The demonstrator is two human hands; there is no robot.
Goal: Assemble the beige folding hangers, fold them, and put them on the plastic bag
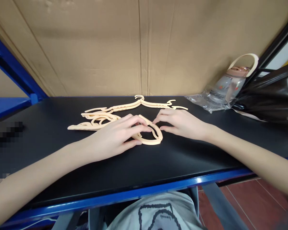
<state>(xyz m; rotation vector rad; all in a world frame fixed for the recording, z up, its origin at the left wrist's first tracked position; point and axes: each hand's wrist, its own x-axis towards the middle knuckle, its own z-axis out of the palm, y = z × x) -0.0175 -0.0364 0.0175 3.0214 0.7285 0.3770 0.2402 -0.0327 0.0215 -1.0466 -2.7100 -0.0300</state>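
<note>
A cream plastic folding hanger (pixel 152 141), bent into a loop, lies on the black tabletop between my hands. My left hand (pixel 121 132) grips its left side, thumb at the lower edge and fingers reaching over the loop. From the right, my right hand (pixel 180 123) pinches the hanger's upper right arm with thumb and fingertips. Just behind, another hanger (pixel 127 106) is spread wide with its hook toward the cardboard. Several folded cream hangers (pixel 86 126) lie left of my left hand, partly hidden by it. More hooks (pixel 180 108) show behind my right hand.
A clear bottle (pixel 230 84) with a cream handle stands at the back right, beside crumpled clear plastic (pixel 206 99) and a black bag (pixel 271 92). Cardboard (pixel 93 48) walls off the back. A blue metal edge (pixel 124 198) runs along the table's front.
</note>
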